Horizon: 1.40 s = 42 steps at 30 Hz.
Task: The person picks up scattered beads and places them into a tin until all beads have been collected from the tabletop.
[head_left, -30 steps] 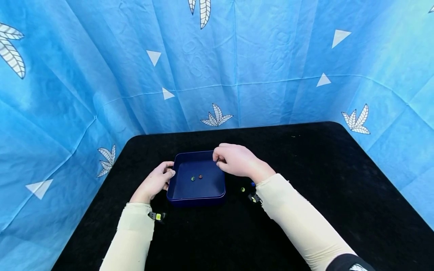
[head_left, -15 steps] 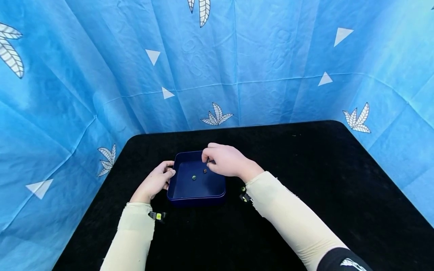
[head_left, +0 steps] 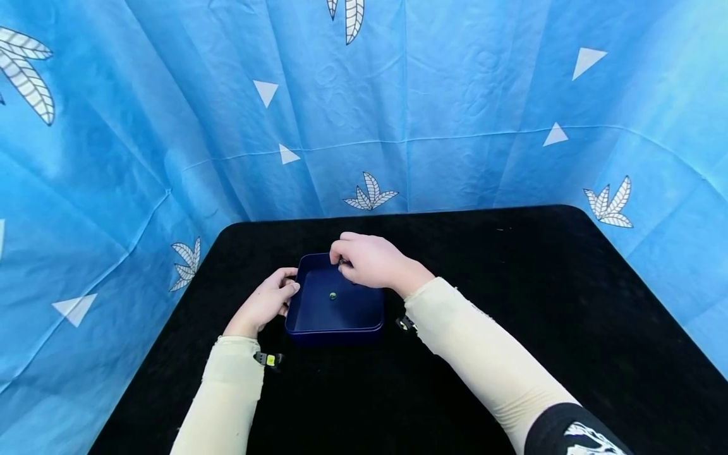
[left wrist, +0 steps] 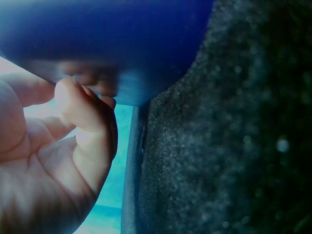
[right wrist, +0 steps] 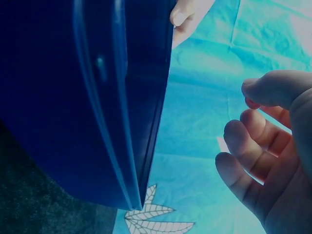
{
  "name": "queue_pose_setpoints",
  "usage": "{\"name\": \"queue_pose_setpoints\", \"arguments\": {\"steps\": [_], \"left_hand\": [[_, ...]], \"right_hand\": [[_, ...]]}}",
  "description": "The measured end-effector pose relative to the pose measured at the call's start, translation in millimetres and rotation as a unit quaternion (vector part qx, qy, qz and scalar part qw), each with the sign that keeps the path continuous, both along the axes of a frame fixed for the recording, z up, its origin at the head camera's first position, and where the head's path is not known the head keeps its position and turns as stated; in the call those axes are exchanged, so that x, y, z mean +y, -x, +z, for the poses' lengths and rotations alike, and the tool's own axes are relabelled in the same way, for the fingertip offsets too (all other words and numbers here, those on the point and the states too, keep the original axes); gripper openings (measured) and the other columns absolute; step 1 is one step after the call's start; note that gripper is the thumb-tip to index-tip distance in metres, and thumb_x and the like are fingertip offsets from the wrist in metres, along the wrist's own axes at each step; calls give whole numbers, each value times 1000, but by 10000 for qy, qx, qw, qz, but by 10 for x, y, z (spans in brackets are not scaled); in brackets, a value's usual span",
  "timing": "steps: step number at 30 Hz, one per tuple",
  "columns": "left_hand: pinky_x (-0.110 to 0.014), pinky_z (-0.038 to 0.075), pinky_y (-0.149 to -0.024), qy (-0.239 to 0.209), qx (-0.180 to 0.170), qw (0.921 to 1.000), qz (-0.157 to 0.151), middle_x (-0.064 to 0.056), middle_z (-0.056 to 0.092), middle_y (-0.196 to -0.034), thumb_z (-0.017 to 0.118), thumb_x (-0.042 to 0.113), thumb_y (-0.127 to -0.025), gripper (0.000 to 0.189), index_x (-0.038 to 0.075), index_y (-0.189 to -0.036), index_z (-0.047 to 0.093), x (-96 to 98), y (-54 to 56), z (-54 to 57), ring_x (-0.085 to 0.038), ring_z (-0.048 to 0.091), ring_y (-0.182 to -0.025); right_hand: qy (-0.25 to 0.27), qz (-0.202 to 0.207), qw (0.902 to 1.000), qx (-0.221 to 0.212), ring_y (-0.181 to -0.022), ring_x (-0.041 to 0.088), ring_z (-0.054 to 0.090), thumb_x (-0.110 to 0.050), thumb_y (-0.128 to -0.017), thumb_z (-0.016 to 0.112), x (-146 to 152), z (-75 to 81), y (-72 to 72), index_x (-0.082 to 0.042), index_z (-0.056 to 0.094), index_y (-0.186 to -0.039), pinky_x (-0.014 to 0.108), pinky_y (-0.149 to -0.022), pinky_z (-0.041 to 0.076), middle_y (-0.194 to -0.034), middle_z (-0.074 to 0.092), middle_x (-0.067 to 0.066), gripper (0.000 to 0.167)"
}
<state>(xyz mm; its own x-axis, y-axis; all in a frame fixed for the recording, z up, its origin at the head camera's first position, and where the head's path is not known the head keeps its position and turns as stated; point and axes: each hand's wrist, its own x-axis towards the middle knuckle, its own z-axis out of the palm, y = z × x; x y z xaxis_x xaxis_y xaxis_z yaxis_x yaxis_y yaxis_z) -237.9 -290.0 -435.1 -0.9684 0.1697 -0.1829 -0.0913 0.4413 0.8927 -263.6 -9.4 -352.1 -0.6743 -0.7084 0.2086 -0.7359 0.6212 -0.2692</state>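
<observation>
A dark blue square tray (head_left: 318, 316) sits on the black table. One small green bead (head_left: 332, 295) lies on its floor. My left hand (head_left: 282, 292) grips the tray's left rim, thumb over the edge and fingers (left wrist: 85, 112) curled against the outer wall (left wrist: 122, 39). My right hand (head_left: 344, 265) hovers over the tray's far side with its fingers curled. In the right wrist view a small reddish bead (right wrist: 251, 103) shows pinched between thumb and forefinger, beside the tray wall (right wrist: 73, 97). The tray floor under that hand is hidden.
The black cloth table (head_left: 512, 284) stretches wide to the right and front. A blue patterned curtain (head_left: 455, 126) closes it in at the back and on both sides. Small strap clips sit at my left wrist (head_left: 268, 359) and right wrist (head_left: 405, 323).
My right hand has moved left from the tray's right rim to over its far side. The reddish bead seen on the tray floor earlier is out of sight. My left hand has stayed put.
</observation>
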Motion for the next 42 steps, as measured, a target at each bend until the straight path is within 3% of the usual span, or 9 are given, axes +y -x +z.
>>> {"name": "queue_pose_setpoints", "arguments": {"steps": [4, 9, 11, 16, 19, 36, 42], "left_hand": [[-37, 53, -63, -33, 5, 10000, -22, -23, 50, -117, 48, 15, -105, 47, 1, -149, 37, 12, -8, 22, -32, 56, -83], [-36, 53, -62, -77, -35, 9999, -123, -29, 48, -118, 45, 10, -105, 48, -6, -149, 33, 98, -125, 236, -41, 55, -86], [-36, 53, -62, -61, -28, 9999, -145, -31, 47, -119, 44, 9, -105, 48, -7, -149, 33, 108, -139, 263, -44, 54, -87], [-36, 53, -61, -66, -10, 9999, -106, -30, 47, -121, 45, 11, -106, 48, -4, -151, 33, 18, -34, 81, -41, 55, -86], [-36, 53, -61, -66, 28, 9999, -107, -27, 49, -120, 46, 13, -106, 49, -2, -151, 33, -8, -11, 32, -35, 55, -84], [-37, 54, -62, -43, 10, 10000, -63, -18, 50, -115, 48, 16, -106, 46, 3, -149, 37, -27, -21, -1, -26, 56, -79], [-36, 54, -62, -95, -23, 9999, -108, -26, 49, -121, 46, 13, -107, 49, -1, -152, 33, -8, -24, 59, -28, 56, -80]], "right_hand": [[84, -4, 9999, 80, -75, 4, 54, -18, -97, 59, -2, 11, 16, -26, 67, -111, 23, -69, 47, -102, 56, -10, 18], [111, -61, 9999, -5, -73, 3, 55, -20, -98, 60, 21, 19, 11, -26, 66, -114, 24, -69, 47, -107, 59, -7, 19], [89, -93, 9999, -48, -74, 3, 55, -20, -98, 59, 34, 14, 9, -26, 67, -114, 24, -70, 47, -107, 58, -9, 19], [75, -181, 9997, -109, -77, 3, 55, -21, -98, 58, 80, -20, 16, -27, 68, -113, 24, -72, 47, -105, 58, -11, 18], [86, -235, 9996, -133, -78, 3, 55, -21, -98, 59, 123, -32, 14, -27, 68, -112, 25, -73, 48, -103, 58, -12, 19], [92, -544, 9985, -55, -75, 7, 53, -19, -97, 61, 457, -98, -54, -24, 70, -108, 28, -69, 47, -95, 55, -12, 15], [196, -743, 9970, -13, -71, 9, 52, -21, -96, 66, 738, -150, -95, -23, 70, -103, 31, -66, 46, -89, 53, -10, 8]]}}
